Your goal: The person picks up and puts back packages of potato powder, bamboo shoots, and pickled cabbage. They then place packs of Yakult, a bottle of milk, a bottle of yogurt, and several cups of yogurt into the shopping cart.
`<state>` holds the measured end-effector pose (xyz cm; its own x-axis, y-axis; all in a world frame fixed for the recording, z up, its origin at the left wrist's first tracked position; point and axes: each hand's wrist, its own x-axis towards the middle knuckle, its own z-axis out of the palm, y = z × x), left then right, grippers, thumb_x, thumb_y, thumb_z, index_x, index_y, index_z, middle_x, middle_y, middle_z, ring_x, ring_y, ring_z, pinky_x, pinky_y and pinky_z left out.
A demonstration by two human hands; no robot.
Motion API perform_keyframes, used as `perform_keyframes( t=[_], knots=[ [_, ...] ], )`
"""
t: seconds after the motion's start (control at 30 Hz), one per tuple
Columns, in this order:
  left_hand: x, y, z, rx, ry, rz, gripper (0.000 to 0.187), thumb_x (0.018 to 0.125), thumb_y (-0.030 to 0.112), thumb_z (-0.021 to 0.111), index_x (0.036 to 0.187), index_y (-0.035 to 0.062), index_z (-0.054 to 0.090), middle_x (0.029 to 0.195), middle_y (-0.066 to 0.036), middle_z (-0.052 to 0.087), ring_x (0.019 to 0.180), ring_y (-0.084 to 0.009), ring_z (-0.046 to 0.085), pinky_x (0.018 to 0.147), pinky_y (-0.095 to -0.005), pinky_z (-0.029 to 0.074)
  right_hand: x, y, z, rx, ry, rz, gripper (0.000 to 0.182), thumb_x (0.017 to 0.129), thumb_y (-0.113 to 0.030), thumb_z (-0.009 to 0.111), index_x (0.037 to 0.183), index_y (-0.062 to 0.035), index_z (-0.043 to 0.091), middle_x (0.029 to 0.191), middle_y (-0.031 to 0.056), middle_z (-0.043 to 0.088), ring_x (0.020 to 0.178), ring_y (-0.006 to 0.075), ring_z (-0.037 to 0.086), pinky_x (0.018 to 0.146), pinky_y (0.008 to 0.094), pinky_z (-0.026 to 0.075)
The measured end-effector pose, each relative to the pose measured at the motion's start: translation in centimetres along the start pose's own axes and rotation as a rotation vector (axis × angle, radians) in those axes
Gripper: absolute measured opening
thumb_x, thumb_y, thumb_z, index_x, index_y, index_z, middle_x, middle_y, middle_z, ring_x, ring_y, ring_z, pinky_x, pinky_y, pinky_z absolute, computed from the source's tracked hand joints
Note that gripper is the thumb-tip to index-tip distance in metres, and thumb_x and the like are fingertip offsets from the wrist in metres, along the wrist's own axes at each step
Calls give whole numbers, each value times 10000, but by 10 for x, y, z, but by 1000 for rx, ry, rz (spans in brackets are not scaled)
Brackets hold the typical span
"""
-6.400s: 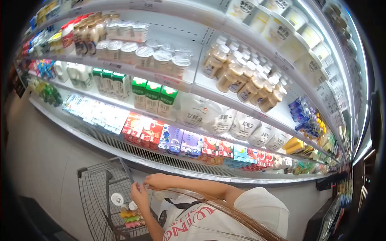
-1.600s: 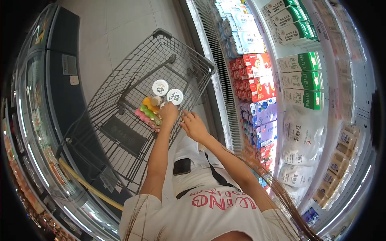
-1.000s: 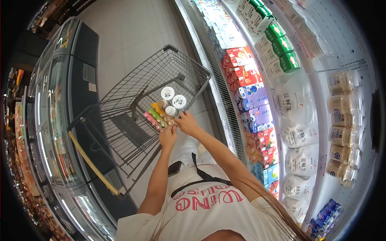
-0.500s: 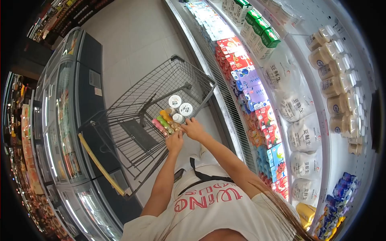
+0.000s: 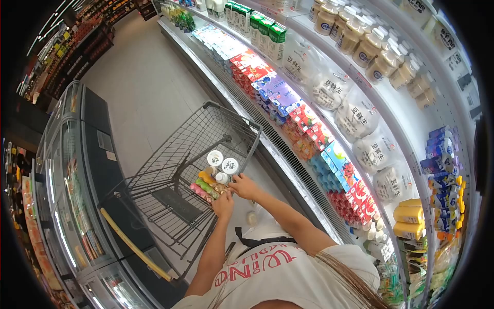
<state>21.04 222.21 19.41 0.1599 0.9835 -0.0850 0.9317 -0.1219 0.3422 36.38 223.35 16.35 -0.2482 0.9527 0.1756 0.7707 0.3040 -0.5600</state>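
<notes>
A grey wire shopping cart (image 5: 175,149) with a yellow handle stands in front of me. Two tubs with white lids (image 5: 214,158) sit inside it, beside a white-capped bottle (image 5: 223,178) and several small pink, green and orange bottles (image 5: 207,180). My left hand (image 5: 223,204) is at the cart's near side, its fingers against the ends of the small bottles. Close by on the right, my right hand (image 5: 243,187) has bent fingers near the white-capped bottle; its fingertips touch or nearly touch my left hand. What either hand grips is too small to make out.
Lit refrigerated shelves on the right hold red, purple and blue drink packs (image 5: 278,92), bagged white goods (image 5: 355,116), capped bottles (image 5: 355,38) and yellow packs (image 5: 409,219). Glass-fronted freezers (image 5: 77,170) line the left. A grey tiled aisle (image 5: 128,67) runs ahead.
The view has tilted up and turned toward the shelves, showing more of the aisle and bottles. Both hands stay by the small bottles and have drawn closer together.
</notes>
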Motion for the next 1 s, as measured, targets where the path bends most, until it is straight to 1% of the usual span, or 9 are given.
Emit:
perform_keyframes(
  t=[0.2, 0.4, 0.5, 0.63, 0.7, 0.77, 0.87, 0.97, 1.0],
  knots=[
    [-71, 10, 10, -9, -65, -35, 414, 929, 407, 423, 878, 90, 684, 821, -173, 679, 757, -381, 646, 743, -490, 458, -70, -20, -1, 4, -25, 15, 230, 911, -374, 542, 990, -173, 624, 1011, 92, 527, 873, 322, 473, 803, 427, 439],
    [-131, 26, 18, -46, -83, -51, 407, 927, 416, 421, 869, 106, 676, 824, -184, 674, 779, -396, 639, 767, -509, 441, -136, -39, -12, 44, 35, 28, 200, 904, -339, 551, 952, -157, 619, 979, 91, 522, 846, 294, 477, 763, 396, 423],
    [-153, 36, 21, -43, -120, -84, 409, 925, 421, 426, 870, 102, 675, 800, -190, 671, 769, -398, 636, 773, -505, 432, -160, -33, -7, 17, -8, -43, 206, 896, -324, 559, 964, -140, 620, 982, 93, 523, 840, 293, 478, 761, 395, 416],
    [-191, 44, 42, -59, -27, -15, 365, 911, 396, 474, 892, 105, 692, 785, -190, 667, 749, -391, 631, 686, -502, 455, -199, -31, 1, -1, -90, 6, 195, 871, -290, 579, 977, -131, 619, 990, 100, 519, 892, 309, 464, 781, 404, 412],
    [-210, 61, 44, -59, 33, -26, 345, 899, 385, 503, 871, 108, 705, 779, -187, 666, 735, -394, 627, 664, -498, 463, -216, -28, 5, 5, -116, 25, 196, 865, -271, 578, 1002, -136, 616, 1019, 102, 514, 910, 317, 455, 781, 404, 416],
    [-226, 65, 57, -15, 53, -36, 442, 909, 437, 453, 879, 78, 708, 775, -208, 658, 724, -417, 620, 642, -504, 461, -236, -26, 2, 3, -132, -6, 220, 863, -268, 574, 1050, -157, 612, 1052, 96, 510, 935, 328, 469, 783, 415, 443],
    [-252, 78, 69, -15, 64, -37, 451, 912, 453, 448, 899, 91, 717, 755, -203, 658, 697, -414, 621, 618, -504, 462, -264, -27, -7, 8, -201, 8, 281, 853, -261, 585, 1122, -187, 607, 1127, 92, 513, 1007, 341, 485, 796, 426, 475],
    [-275, 88, 86, 38, 174, -16, 346, 887, 388, 530, 826, 105, 719, 660, -180, 641, 614, -394, 614, 556, -480, 468, -287, -19, -3, 16, -202, 48, 348, 844, -261, 597, 1190, -219, 592, 1205, 85, 511, 1059, 346, 494, 804, 434, 496],
    [-282, 88, 89, 44, 171, -22, 350, 889, 388, 524, 825, 104, 718, 660, -182, 640, 618, -395, 615, 558, -479, 469, -292, -22, -10, 1, -291, 92, 395, 835, -255, 604, 1229, -228, 580, 1302, 91, 484, 1068, 344, 503, 821, 431, 498]
  ],
)
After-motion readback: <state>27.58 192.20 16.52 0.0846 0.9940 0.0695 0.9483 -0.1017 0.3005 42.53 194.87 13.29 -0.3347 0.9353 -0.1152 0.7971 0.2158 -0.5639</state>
